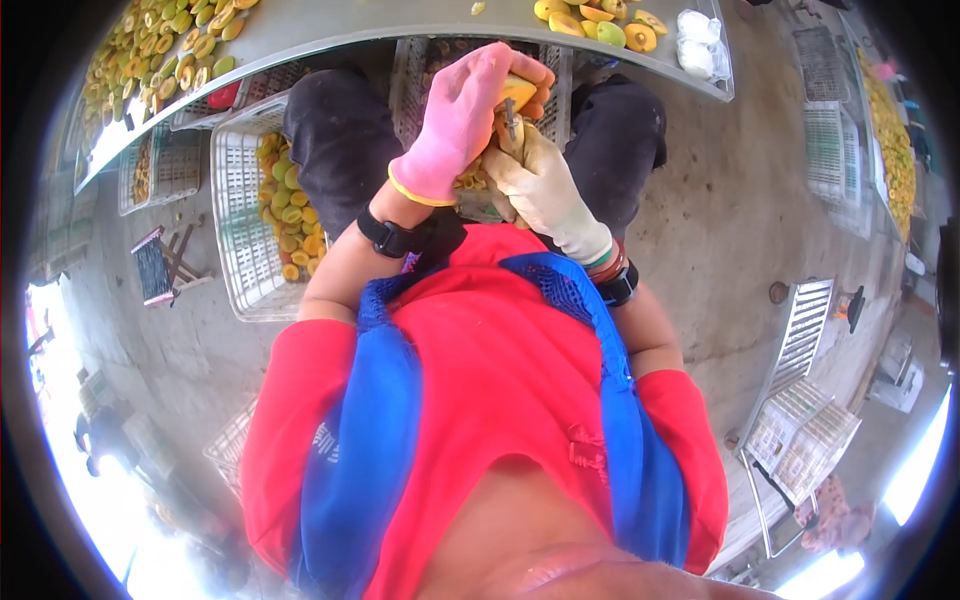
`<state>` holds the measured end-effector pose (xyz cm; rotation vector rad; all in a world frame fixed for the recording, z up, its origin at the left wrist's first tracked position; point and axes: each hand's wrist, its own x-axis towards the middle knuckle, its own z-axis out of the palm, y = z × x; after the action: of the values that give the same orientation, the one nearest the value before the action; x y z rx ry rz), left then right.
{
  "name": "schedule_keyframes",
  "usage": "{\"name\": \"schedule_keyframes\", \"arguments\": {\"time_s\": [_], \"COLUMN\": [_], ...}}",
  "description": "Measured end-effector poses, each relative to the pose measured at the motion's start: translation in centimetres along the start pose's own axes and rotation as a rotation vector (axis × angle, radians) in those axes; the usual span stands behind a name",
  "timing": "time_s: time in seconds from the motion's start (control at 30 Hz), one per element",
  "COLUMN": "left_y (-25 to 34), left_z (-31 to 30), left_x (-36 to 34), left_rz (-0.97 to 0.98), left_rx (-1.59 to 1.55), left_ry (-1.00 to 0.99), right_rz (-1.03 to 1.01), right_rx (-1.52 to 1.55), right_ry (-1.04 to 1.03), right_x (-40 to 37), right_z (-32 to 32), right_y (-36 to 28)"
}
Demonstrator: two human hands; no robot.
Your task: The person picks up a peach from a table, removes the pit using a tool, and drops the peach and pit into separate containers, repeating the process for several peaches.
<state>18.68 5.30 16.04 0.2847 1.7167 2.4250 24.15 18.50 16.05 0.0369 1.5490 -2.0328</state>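
Observation:
My left hand (462, 115), in a pink glove with a yellow cuff, has its fingers wrapped round a cut yellow-orange fruit (516, 92). Beside it, my right hand (545, 185), in a cream glove, grips a small tool (511, 125) with a metal end that touches or nearly touches the fruit. Both hands are close together above my knees, near the table edge. Below and behind them, a crate (410, 80) stands between my legs, largely hidden by the hands.
Ahead, a metal table (380, 18) bears cut fruit (165, 45) and white bundles (700, 45). A white crate (235, 200) of fruit halves stands left of my legs. A small folding stool (160, 265) is farther left; a chair (800, 430) and stacked crates (833, 150) are right.

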Motion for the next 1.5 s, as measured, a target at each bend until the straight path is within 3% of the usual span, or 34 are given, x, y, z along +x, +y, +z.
{"name": "schedule_keyframes", "arguments": {"time_s": [0.07,0.17,0.3,0.4,0.57,0.7,0.8,0.9,0.93,1.03,1.07,1.17,1.23,1.27,1.3,1.37,1.4,1.43,1.5], "left_y": [-0.5,-0.7,-0.4,-0.5,-0.2,-0.1,-0.5,0.0,0.2,-0.5,-0.5,0.4,2.5,3.2,3.9,5.7,6.9,8.7,7.2], "left_z": [-0.5,-0.7,-1.1,-1.5,-2.3,-2.6,-2.8,-2.4,-2.2,-2.8,-2.8,-3.2,-4.8,-6.7,-8.2,-12.8,-15.5,-16.5,-22.0], "left_x": [-0.1,0.1,0.2,0.2,0.5,0.5,0.2,0.3,0.1,0.3,0.4,0.3,0.1,-0.3,-0.7,-2.3,-3.1,-3.7,-4.2], "left_rz": [-0.014,0.005,0.066,0.102,0.142,0.108,0.063,0.236,0.078,-0.037,-0.018,0.011,0.005,0.065,0.201,0.225,0.11,-0.143,-0.1], "left_rx": [-0.096,-0.166,-0.115,-0.074,0.023,0.034,0.024,0.21,0.063,0.005,0.042,0.11,0.068,0.262,0.22,0.696,1.117,1.386,1.554], "left_ry": [0.003,-0.089,-0.208,-0.248,-0.415,-0.414,-0.396,-0.425,-0.423,-0.448,-0.459,-0.301,0.031,0.173,0.333,0.661,0.745,0.784,0.819], "right_rz": [0.051,0.239,0.102,0.096,0.233,0.077,0.216,0.321,0.273,0.147,0.233,0.175,0.177,0.175,0.171,0.157,0.147,0.14,0.153], "right_rx": [-0.005,0.313,-0.01,-0.048,0.084,-0.016,0.022,0.233,0.132,-0.079,-0.08,-0.06,-0.005,0.033,0.073,0.097,0.085,0.073,0.029], "right_ry": [-0.072,-0.293,-0.153,-0.177,-0.313,-0.201,-0.286,-0.391,-0.356,-0.287,-0.32,-0.295,-0.233,-0.176,-0.114,-0.101,-0.104,-0.106,-0.099], "right_x": [0.0,-0.8,-0.9,-0.8,-1.3,-0.5,-1.2,-1.1,-1.1,-0.9,-0.9,-1.0,-1.1,-1.2,-1.3,-0.9,-0.5,-0.2,0.7], "right_z": [-0.5,-1.3,-0.7,-0.9,-1.7,-0.7,-1.1,-1.4,-1.2,-0.5,-1.0,-1.2,-1.2,-1.1,-1.1,-1.7,-2.1,-2.3,-2.2], "right_y": [0.1,-1.3,-0.2,-0.1,-0.7,0.8,-0.6,-0.2,-0.2,-0.3,-0.7,0.2,0.7,0.7,0.7,0.5,0.7,0.9,1.2]}}
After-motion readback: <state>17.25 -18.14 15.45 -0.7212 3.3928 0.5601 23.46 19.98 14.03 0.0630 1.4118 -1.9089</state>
